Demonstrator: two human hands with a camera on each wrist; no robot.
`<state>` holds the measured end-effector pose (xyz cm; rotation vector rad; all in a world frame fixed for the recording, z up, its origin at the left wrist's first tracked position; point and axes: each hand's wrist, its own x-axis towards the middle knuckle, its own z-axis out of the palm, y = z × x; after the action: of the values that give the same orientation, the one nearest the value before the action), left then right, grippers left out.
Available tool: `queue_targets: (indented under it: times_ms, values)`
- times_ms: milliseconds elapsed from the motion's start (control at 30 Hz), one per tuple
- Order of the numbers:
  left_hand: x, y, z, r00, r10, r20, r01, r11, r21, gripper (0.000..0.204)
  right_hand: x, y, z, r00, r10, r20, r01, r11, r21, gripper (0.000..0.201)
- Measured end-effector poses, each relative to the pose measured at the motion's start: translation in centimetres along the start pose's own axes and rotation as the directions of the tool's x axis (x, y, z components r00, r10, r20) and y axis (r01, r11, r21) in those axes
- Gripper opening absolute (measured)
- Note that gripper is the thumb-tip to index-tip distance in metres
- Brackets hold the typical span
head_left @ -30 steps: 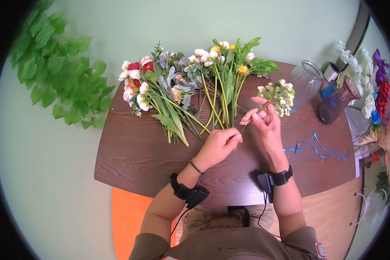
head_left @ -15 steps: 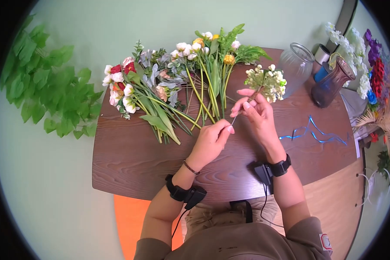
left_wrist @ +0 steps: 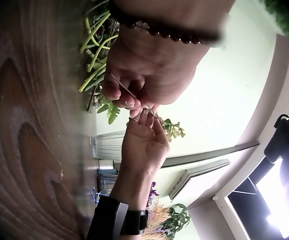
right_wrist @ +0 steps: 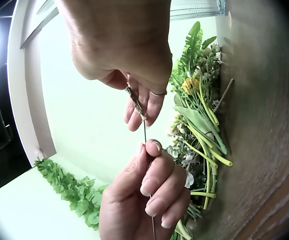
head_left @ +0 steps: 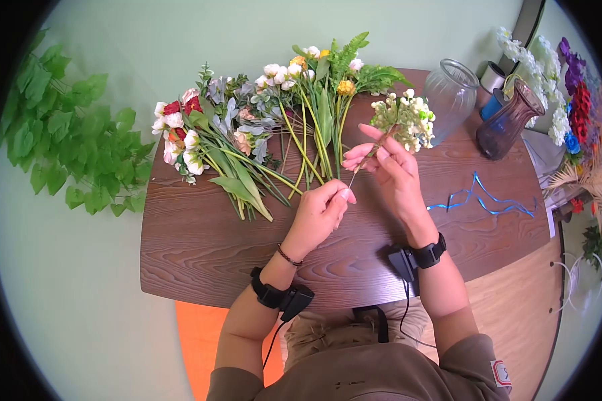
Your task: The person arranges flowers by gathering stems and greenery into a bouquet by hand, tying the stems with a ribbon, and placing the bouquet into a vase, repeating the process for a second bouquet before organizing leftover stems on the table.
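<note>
A sprig of small white-green berries (head_left: pixel 408 119) is held up over the table, its head at the right hand's fingers. My right hand (head_left: pixel 400 182) pinches its upper stem between thumb and fingers, the other fingers spread out behind. Lower down, my left hand (head_left: pixel 318 217) grips the thin bare stem (right_wrist: pixel 145 131) between thumb and curled fingers. In the right wrist view, the stem's end runs down past the left fingers (right_wrist: pixel 152 185). A ring circles one finger of the right hand (right_wrist: pixel 134 55).
Bunches of white and red flowers (head_left: pixel 192 159) and yellow and white flowers with ferns (head_left: pixel 346 87) lie along the table's back. A clear glass vase (head_left: pixel 450 100) and a purple vase (head_left: pixel 508 123) stand at the right. Blue ribbon (head_left: pixel 480 200) lies in front of them.
The head view has shifted, so the table's things sit farther left and higher. The sprig stands more upright, and the right fingers are straighter, with more stem showing. Both hands keep hold of it.
</note>
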<state>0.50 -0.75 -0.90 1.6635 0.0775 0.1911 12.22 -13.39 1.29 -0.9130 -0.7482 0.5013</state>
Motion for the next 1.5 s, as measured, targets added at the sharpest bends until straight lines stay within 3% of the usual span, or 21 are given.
queue_targets:
  times_ms: [233, 400, 600, 933, 1500]
  values:
    - [-0.1, 0.4, 0.1, 0.997, -0.060, 0.048, 0.066, 0.988, -0.138, 0.023, 0.0, 0.2, -0.2, 1.000, -0.027, 0.005, 0.028, 0.999, -0.034, 0.044]
    - [-0.1, 1.1, -0.3, 0.980, -0.084, 0.181, 0.131, 0.956, -0.264, 0.025, -0.1, 0.1, -0.3, 1.000, -0.017, -0.002, 0.017, 0.998, -0.060, 0.041]
    - [-0.2, 1.1, -0.4, 0.968, -0.093, 0.235, 0.171, 0.924, -0.341, 0.026, -0.2, -0.2, 0.0, 1.000, -0.004, -0.012, 0.003, 0.995, -0.102, 0.034]
    - [0.0, 0.8, -0.4, 0.976, -0.091, 0.199, 0.158, 0.923, -0.352, 0.025, -0.2, 0.3, -0.2, 0.999, -0.029, -0.038, 0.026, 0.997, -0.075, 0.023]
    - [0.0, 0.5, -0.3, 0.979, -0.099, 0.180, 0.156, 0.929, -0.336, 0.023, -0.4, 0.2, 0.1, 0.997, -0.021, -0.069, 0.013, 0.995, -0.102, 0.026]
